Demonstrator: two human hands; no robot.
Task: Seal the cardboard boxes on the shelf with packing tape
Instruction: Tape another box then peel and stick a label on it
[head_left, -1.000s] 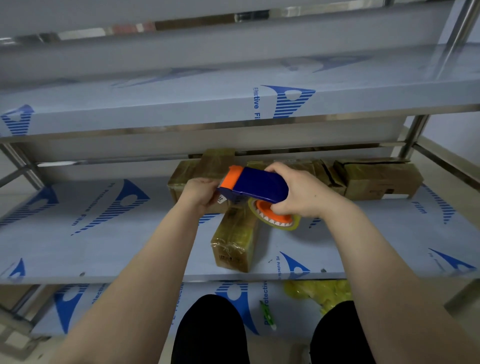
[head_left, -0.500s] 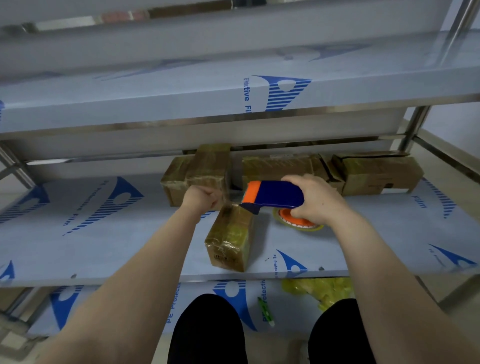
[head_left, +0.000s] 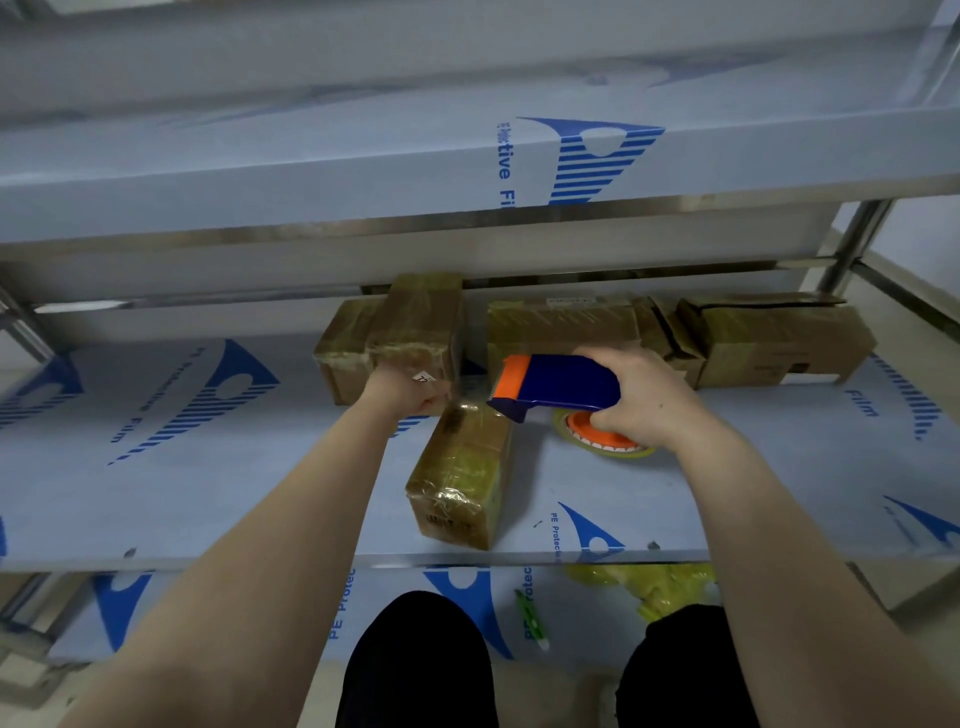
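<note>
Tape dispenser (head_left: 556, 387) clamped in my right hand (head_left: 647, 402), just right of small box (head_left: 460, 470).
My left hand (head_left: 408, 397) curls at box's far end; what it pinches, cannot tell.

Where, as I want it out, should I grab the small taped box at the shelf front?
Probably its near end, across the long sides, from the front: the small taped box lies lengthwise toward you; the left hand and tape dispenser crowd its far end.

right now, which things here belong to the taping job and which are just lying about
Job: tape dispenser in right hand; front box at left hand; back-row boxes.
Lying about: green pen, yellow plastic, both on lower shelf.
</note>
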